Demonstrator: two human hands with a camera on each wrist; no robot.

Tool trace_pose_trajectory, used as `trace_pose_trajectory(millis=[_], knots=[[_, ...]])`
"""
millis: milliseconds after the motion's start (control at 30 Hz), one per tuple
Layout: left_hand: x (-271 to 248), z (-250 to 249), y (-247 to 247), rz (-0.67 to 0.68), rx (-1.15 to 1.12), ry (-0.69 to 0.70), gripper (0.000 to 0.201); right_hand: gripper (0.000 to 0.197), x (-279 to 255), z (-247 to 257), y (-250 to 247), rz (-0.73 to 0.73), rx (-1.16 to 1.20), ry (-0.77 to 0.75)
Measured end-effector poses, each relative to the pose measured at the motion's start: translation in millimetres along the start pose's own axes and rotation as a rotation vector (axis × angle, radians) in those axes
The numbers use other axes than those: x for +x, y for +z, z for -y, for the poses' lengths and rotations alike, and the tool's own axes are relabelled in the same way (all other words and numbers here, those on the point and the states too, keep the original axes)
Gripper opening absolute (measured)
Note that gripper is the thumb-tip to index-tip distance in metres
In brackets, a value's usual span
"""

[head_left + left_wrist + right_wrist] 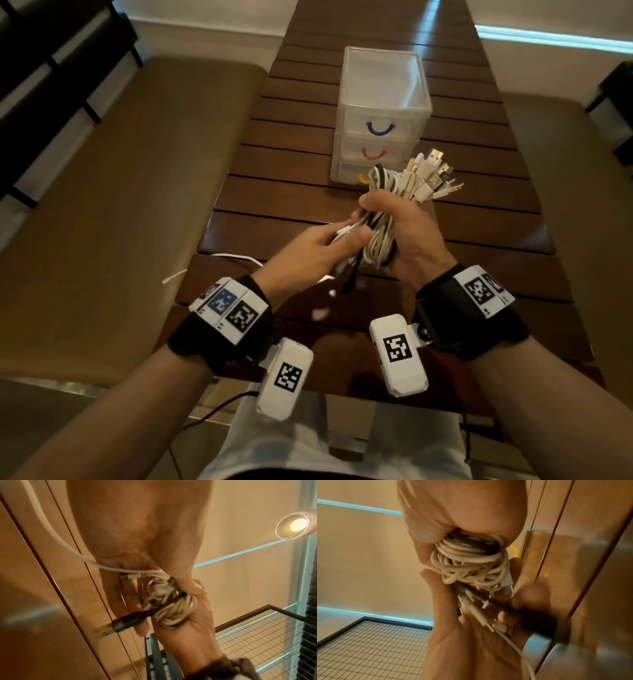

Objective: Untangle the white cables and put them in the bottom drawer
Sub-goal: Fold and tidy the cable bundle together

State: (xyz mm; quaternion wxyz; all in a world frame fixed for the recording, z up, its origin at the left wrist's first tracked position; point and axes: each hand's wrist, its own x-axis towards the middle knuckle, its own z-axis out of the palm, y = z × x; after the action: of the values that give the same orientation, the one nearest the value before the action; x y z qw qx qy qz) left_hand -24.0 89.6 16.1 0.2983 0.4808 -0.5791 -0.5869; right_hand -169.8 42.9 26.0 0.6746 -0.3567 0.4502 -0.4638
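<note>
Right hand [407, 233] above the tabletop [281, 164] near the middle of the head view, grip wrapped tight round a bundle of white cables [380, 236], coils bulging below the fist, plug ends [431, 178] fanning out at 1 o'clock from the knuckles. Left hand [318, 250] just beside it at 9 o'clock, thumb and fingers pinching a few loose cable ends drawn out of the bundle. One white cable [219, 262] trailing from that hand toward 8 o'clock, over the tabletop edge. Black cable [352, 277] mixed into the coil, its plug dangling at 6 o'clock. Clear three-drawer box [380, 113] standing on the tabletop at 12 o'clock from the hands, all drawers closed; bottom drawer [346, 171] with the yellow handle partly hidden behind the plugs. Tan benches [120, 192] on both sides.
</note>
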Motion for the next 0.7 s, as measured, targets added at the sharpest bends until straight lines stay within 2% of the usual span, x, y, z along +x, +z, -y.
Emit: trace_pose_trajectory(millis=[100, 200, 267, 333, 367, 433, 467, 633, 700], knots=[[-3, 2, -8, 0.143, -0.075, -0.132, 0.066, 0.005, -7, -1, 2, 0.041, -0.037, -0.054], [-4, 9, -13, 0.199, 0.112, -0.119, 0.050, 0.011, -11, 0, 2, 0.024, -0.110, -0.133], [-8, 15, -21, 0.183, 0.313, -0.079, 0.054, 0.021, -9, 4, -2, 0.009, -0.127, -0.185], [-12, 15, -30, 0.123, 0.328, -0.037, 0.058, 0.028, -6, 8, -9, 0.029, -0.152, -0.219], [-15, 13, -34, 0.105, 0.289, -0.018, 0.051, 0.028, -6, 9, -12, 0.054, -0.183, -0.226], [-17, 9, -40, 0.093, 0.233, -0.003, 0.032, 0.027, -8, 9, -15, 0.113, -0.276, -0.223], [-17, 8, -43, 0.105, 0.228, 0.001, 0.030, 0.029, -9, 9, -15, 0.142, -0.307, -0.214], [-16, 8, -45, 0.230, 0.180, -0.129, 0.030, 0.041, -11, 14, -16, 0.303, -0.345, -0.134], [-17, 5, -54, 0.256, 0.246, -0.174, 0.039, 0.041, -11, 16, -18, 0.370, -0.391, -0.099]])
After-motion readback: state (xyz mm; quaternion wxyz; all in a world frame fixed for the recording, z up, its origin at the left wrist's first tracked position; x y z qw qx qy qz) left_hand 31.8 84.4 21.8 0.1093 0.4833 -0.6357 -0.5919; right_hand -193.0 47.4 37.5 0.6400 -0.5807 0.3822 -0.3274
